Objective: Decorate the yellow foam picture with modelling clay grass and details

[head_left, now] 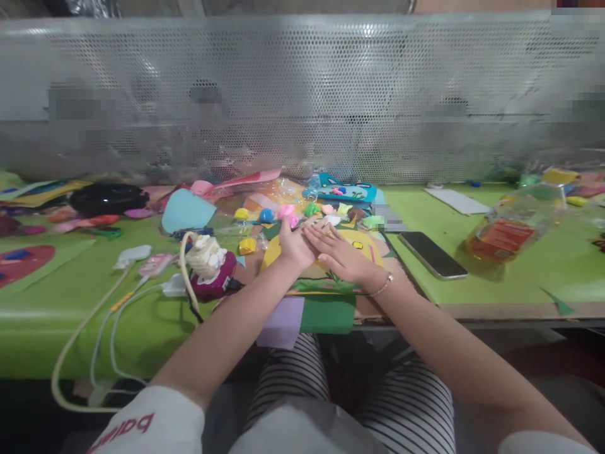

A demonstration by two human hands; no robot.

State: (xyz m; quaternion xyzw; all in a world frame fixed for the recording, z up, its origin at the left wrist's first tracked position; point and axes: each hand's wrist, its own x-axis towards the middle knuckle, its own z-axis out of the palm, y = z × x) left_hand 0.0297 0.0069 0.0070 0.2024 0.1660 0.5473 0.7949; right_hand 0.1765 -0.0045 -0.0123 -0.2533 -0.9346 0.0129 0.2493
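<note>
My left hand (297, 244) is turned palm up over the craft picture, thumb raised. Across its palm lies my right hand (341, 251), fingers stretched flat and pressed against it. Whether anything sits between the palms is hidden. Beneath both hands is a picture with a big yellow shape (278, 253) and green leaves along its bottom. Just past my fingers are small lumps of what looks like modelling clay: a pink lump (288, 213), a blue lump (266, 215), a green lump (311, 209) and a white lump (333, 221). A yellow lump (246, 246) lies left of my hands.
A plug adapter (206, 257) on a purple base (212, 282) stands at left with looping cables. To the right lie a dark phone (433, 255) and a tilted bottle (503, 230) of orange liquid. A perforated metal panel (302, 94) closes off the back of the green table.
</note>
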